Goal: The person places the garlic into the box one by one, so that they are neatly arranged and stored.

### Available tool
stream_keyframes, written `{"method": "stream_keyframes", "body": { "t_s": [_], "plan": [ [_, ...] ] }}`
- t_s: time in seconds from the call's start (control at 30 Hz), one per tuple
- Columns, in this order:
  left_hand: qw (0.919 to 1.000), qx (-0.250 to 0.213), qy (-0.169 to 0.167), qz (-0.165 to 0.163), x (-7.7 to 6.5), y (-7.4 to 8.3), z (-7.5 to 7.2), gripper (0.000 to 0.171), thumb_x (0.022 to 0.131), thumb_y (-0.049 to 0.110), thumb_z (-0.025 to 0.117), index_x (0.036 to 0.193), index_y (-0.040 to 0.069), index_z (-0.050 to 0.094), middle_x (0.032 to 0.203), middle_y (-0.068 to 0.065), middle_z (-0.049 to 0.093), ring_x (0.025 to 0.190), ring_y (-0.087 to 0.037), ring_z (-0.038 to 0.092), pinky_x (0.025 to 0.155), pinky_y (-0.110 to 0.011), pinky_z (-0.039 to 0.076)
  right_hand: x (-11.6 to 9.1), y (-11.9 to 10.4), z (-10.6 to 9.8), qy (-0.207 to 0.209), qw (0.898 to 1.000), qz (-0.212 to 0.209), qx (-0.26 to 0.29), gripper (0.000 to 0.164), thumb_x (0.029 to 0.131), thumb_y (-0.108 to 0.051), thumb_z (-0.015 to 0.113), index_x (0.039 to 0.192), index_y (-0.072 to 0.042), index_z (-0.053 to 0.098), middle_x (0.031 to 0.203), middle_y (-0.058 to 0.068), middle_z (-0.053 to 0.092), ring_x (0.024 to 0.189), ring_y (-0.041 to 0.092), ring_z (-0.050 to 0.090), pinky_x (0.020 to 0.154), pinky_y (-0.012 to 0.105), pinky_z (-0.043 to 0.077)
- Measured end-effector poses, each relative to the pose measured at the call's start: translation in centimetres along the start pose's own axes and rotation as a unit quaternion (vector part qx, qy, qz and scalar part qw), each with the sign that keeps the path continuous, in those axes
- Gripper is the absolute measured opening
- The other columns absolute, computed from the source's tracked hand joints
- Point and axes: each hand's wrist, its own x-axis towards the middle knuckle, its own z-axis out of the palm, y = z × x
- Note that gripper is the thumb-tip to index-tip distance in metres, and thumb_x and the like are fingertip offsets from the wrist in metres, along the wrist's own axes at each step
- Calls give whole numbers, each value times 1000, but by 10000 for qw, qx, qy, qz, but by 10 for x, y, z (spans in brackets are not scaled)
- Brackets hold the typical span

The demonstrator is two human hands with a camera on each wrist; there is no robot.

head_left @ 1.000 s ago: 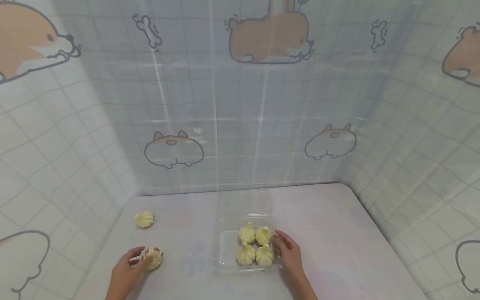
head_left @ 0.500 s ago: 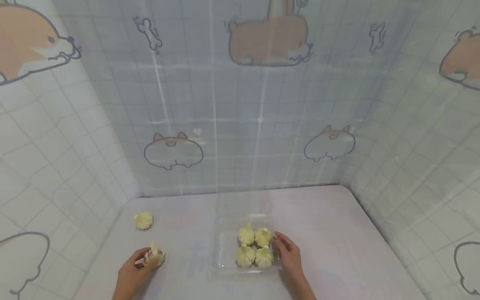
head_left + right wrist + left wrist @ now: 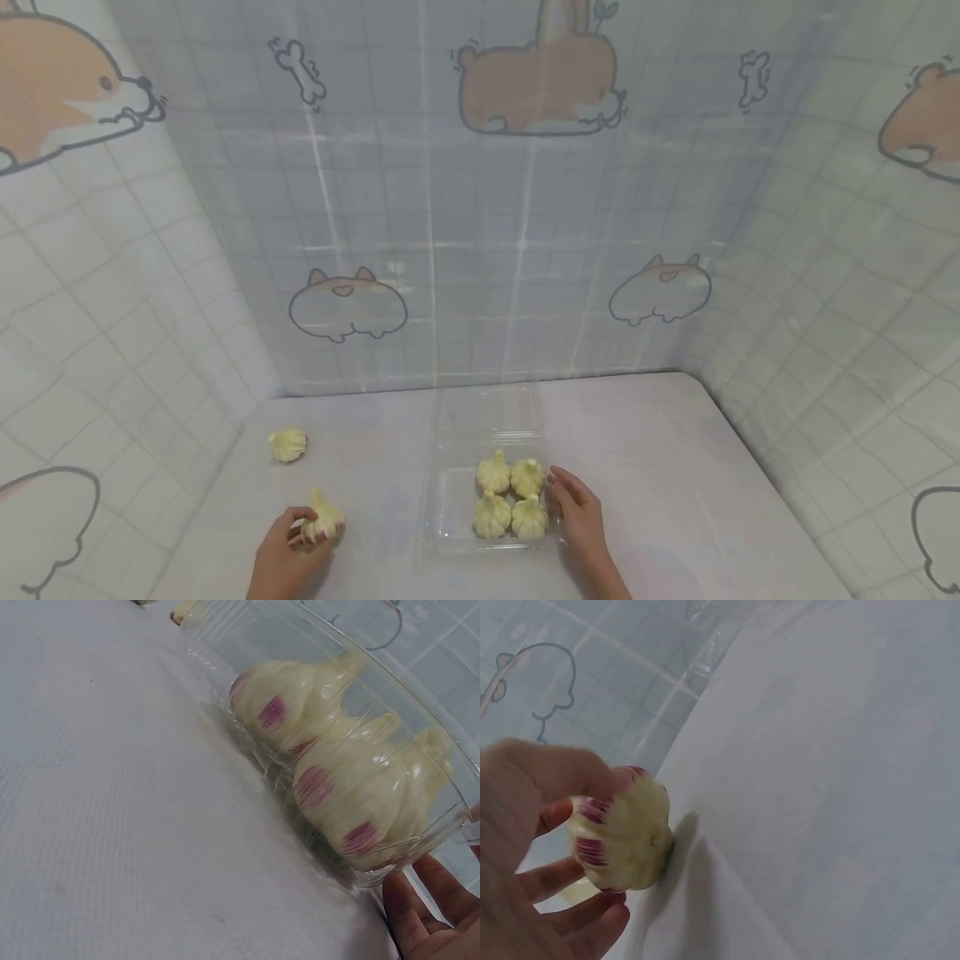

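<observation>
My left hand (image 3: 288, 550) grips a garlic bulb (image 3: 324, 523) between thumb and fingers, at the left of the table. In the left wrist view, the cream garlic bulb (image 3: 634, 832) shows purple streaks, with its round base facing the camera. Several more bulbs (image 3: 492, 517) stand in the right half of a clear plastic box (image 3: 452, 504), stems up. My right hand (image 3: 581, 517) rests at the box's right side, fingers loosely bent. From the right wrist view, its fingers (image 3: 442, 889) touch the box wall near the rim.
Another garlic bulb (image 3: 288, 444) lies at the table's back left. The box's clear lid (image 3: 487, 410) is folded back towards the rear wall. Patterned curtains (image 3: 480, 208) with cartoon dogs enclose the white table (image 3: 637, 450) at the back and both sides.
My left hand has moved right with the garlic bulb, turning it so that its stem points up and away. The right hand and the box have stayed in place.
</observation>
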Motion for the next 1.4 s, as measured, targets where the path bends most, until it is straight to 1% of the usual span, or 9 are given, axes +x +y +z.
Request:
{"method": "stream_keyframes", "body": {
  "t_s": [0.1, 0.23, 0.43, 0.6, 0.77, 1.0, 1.1, 1.27, 1.4],
  "plan": [
    [9996, 86, 252, -14, -4, 4, 5, 47, 78, 39, 81, 100, 4, 58, 104, -14, 60, 99, -34, 60, 76, -43, 53, 0, 0, 0, 22, 10000, -29, 11, 33, 101, -19, 53, 130, -7, 59, 129, 16, 59, 116, 31, 57, 88, 37, 51],
    [9982, 88, 600, 42, -6, 5, 10, 40, 85, 37, 75, 96, 4, 56, 104, -15, 65, 101, -34, 61, 79, -45, 52, 0, -1, 0, 41, 10000, -41, 35, 33, 100, -20, 54, 130, -6, 59, 129, 17, 59, 116, 32, 57, 88, 37, 52],
    [9987, -65, 471, -168, -5, 7, 11, 55, 89, 40, 70, 124, 0, 54, 119, -23, 61, 108, -40, 57, 87, -54, 48, 0, -1, 1, 77, 10000, -9, -15, 32, 100, -18, 54, 130, -8, 60, 128, 15, 60, 115, 30, 57, 88, 36, 52],
    [9975, -267, 545, -366, -5, 11, 13, 53, 90, 44, 68, 119, 1, 63, 118, -21, 62, 106, -38, 58, 86, -50, 50, 0, -1, 1, 93, 10000, -1, -10, 32, 100, -19, 54, 130, -8, 60, 128, 15, 60, 114, 29, 58, 87, 36, 52],
    [9951, -515, 740, -412, -5, 18, 17, 53, 90, 48, 66, 118, 3, 64, 119, -18, 63, 107, -34, 58, 87, -49, 50, 0, 0, 1, 97, 9999, -6, -37, 33, 100, -18, 54, 130, -7, 59, 128, 15, 60, 114, 30, 58, 87, 37, 52],
    [9952, -708, 599, -305, -3, 28, 23, 54, 89, 50, 65, 119, 5, 63, 119, -15, 62, 109, -31, 58, 87, -45, 50, 2, 0, 0, 140, 9999, -68, 20, 32, 99, -15, 54, 128, -6, 61, 126, 16, 61, 111, 29, 60, 84, 35, 53],
    [9954, -768, 541, -181, -4, 35, 26, 52, 89, 48, 66, 118, 5, 64, 118, -13, 63, 109, -30, 58, 84, -39, 52, 2, 1, -1, 134, 9998, -118, 13, 31, 99, -16, 55, 128, -6, 61, 125, 16, 61, 110, 30, 60, 83, 33, 53],
    [9947, -716, 710, 187, -4, 42, 31, 39, 89, 38, 71, 112, 6, 67, 110, -8, 66, 103, -25, 61, 77, -24, 52, 2, 1, 0, 117, 9998, -139, -28, 31, 99, -16, 54, 128, -6, 61, 126, 17, 61, 112, 31, 60, 84, 34, 53],
    [9941, -576, 818, 419, -3, 43, 33, 34, 88, 34, 73, 109, 8, 69, 104, -4, 67, 98, -19, 61, 75, -21, 52, 2, 2, 0, 106, 9999, -74, -99, 31, 99, -17, 54, 129, -8, 61, 127, 16, 61, 113, 30, 59, 86, 37, 52]
  ]
}}
